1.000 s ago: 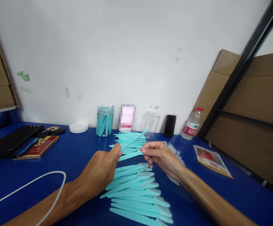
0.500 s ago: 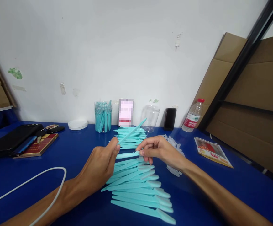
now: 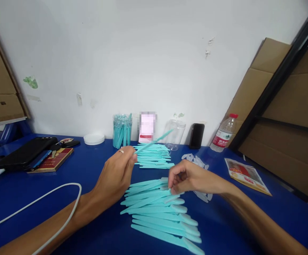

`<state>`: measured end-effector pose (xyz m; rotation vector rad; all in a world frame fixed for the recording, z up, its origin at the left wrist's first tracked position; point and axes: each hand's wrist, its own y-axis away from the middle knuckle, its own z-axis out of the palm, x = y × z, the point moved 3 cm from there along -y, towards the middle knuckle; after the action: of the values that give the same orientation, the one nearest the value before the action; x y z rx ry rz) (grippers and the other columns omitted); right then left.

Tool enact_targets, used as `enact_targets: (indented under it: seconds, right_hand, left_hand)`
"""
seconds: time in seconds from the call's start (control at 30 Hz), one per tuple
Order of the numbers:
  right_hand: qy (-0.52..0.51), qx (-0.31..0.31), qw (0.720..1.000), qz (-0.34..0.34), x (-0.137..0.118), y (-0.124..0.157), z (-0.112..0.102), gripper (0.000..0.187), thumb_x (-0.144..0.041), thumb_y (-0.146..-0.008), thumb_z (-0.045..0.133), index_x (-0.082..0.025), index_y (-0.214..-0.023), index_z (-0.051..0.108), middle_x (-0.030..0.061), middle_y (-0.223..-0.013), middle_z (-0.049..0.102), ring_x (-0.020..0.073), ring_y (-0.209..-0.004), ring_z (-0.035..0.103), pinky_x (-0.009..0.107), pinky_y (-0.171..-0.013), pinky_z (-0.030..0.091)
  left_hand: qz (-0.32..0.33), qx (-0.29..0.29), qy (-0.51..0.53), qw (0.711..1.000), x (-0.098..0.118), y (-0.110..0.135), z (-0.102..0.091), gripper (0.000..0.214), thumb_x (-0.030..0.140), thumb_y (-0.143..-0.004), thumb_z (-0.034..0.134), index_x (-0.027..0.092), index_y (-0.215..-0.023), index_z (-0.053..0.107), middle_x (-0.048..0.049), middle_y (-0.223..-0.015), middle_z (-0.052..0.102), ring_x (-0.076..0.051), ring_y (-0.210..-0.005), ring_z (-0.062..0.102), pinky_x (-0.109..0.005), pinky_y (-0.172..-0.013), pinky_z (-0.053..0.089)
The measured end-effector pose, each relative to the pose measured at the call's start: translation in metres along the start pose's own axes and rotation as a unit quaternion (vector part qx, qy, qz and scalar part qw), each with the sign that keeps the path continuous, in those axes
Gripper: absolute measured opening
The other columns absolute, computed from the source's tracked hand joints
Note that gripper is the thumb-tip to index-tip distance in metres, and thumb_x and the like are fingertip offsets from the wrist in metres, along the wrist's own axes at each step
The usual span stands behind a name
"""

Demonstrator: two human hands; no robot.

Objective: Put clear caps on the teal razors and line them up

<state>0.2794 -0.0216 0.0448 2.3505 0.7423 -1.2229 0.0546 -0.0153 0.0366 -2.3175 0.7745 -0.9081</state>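
Observation:
My left hand (image 3: 115, 177) pinches a thin teal plastic stick (image 3: 154, 141) that points up and to the right, above the blue table (image 3: 90, 198). My right hand (image 3: 189, 179) reaches down with fingers curled onto the upper end of a near row of teal sticks with clear caps (image 3: 160, 210); whether it grips one is unclear. A second stack of teal sticks (image 3: 152, 156) lies farther back. A heap of clear caps (image 3: 198, 163) lies just beyond my right hand.
At the wall stand a clear jar of teal sticks (image 3: 122, 130), an empty clear jar (image 3: 176, 134), a white lid (image 3: 93, 139), a black phone (image 3: 196, 135) and a water bottle (image 3: 224, 132). A white cable (image 3: 42, 198) lies left, a leaflet (image 3: 245, 176) right, cardboard (image 3: 289, 106) behind.
My right hand has let go of the stick it held near the left hand and dropped toward the near row. The left hand keeps its stick raised. The view shifted slightly.

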Motion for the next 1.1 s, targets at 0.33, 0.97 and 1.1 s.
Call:
enact_targets:
  seconds: [0.33, 0.97, 1.1]
  right_hand:
    - [0.069, -0.056, 0.996, 0.03, 0.002, 0.007, 0.002, 0.025, -0.036, -0.069, 0.08, -0.014, -0.072, 0.069, -0.0037, -0.059, 0.058, 0.0076, -0.054, 0.05, 0.019, -0.05, 0.036]
    - [-0.043, 0.231, 0.971, 0.052, -0.021, 0.069, 0.02, 0.024, -0.042, -0.083, 0.066, -0.019, -0.079, 0.06, -0.0017, -0.069, 0.055, 0.0114, -0.06, 0.051, 0.021, -0.052, 0.042]
    - [0.123, 0.249, 0.947, 0.159, -0.012, 0.119, 0.05, 0.023, -0.04, -0.078, 0.071, -0.023, -0.092, 0.066, 0.0008, -0.083, 0.065, 0.017, -0.08, 0.06, 0.024, -0.072, 0.046]
  left_hand:
    - [-0.008, -0.041, 0.009, 0.999, -0.012, 0.0, 0.01, 0.029, 0.029, -0.101, 0.029, 0.022, -0.079, 0.046, 0.001, -0.073, 0.049, -0.018, -0.07, 0.047, -0.03, -0.066, 0.034]
    - [-0.001, -0.081, 0.026, 0.996, -0.012, 0.005, 0.018, 0.031, 0.033, -0.101, 0.028, 0.023, -0.074, 0.039, 0.001, -0.072, 0.048, -0.019, -0.067, 0.046, -0.032, -0.064, 0.033]
    - [0.016, -0.07, 0.024, 0.997, -0.015, 0.005, 0.016, 0.03, 0.033, -0.101, 0.03, 0.023, -0.074, 0.039, 0.0013, -0.072, 0.048, -0.019, -0.068, 0.046, -0.032, -0.064, 0.034]
